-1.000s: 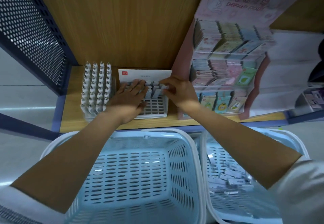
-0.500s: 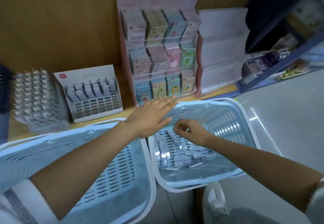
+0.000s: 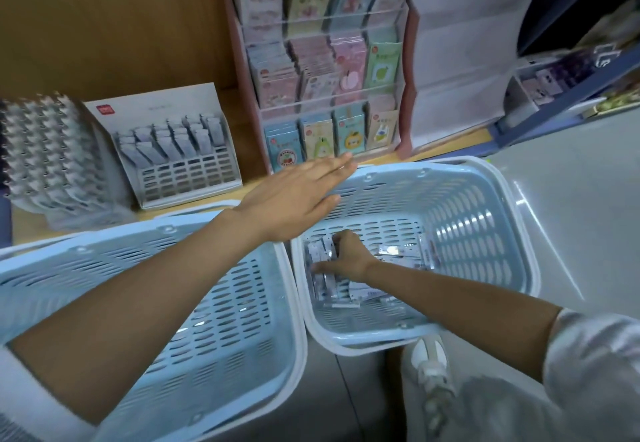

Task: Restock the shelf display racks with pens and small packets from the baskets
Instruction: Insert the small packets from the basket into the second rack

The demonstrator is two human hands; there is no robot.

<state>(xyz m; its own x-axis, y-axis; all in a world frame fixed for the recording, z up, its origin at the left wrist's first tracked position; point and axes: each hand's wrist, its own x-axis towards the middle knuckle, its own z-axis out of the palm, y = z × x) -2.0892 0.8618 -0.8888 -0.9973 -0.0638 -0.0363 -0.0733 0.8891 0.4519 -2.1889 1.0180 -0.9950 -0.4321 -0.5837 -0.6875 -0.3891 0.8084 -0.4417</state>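
Observation:
Two light blue baskets stand below the shelf. The right basket (image 3: pixel 485 220) holds several small silvery packets (image 3: pixel 391 251) on its floor. My right hand (image 3: pixel 346 254) reaches down into it, fingers curled round a bunch of packets at the left side. My left hand (image 3: pixel 298 196) hovers flat, fingers straight, over the near left rim of that basket, holding nothing. The left basket (image 3: pixel 173 303) has nothing in it. On the shelf, a white packet rack (image 3: pixel 187 171) has its back rows filled, and a pen rack (image 3: pixel 45 157) stands full to its left.
A pink tiered display (image 3: pixel 325 71) of colourful sticker packs stands right of the packet rack, with a white display (image 3: pixel 457 61) beside it. A blue shelf frame (image 3: pixel 554 102) juts out at the far right. A white shoe (image 3: pixel 433 369) shows on the grey floor below.
Both hands left the packet rack on the shelf and moved right. My right hand went down into the right basket and closed on packets; my left hand came to hover over its rim.

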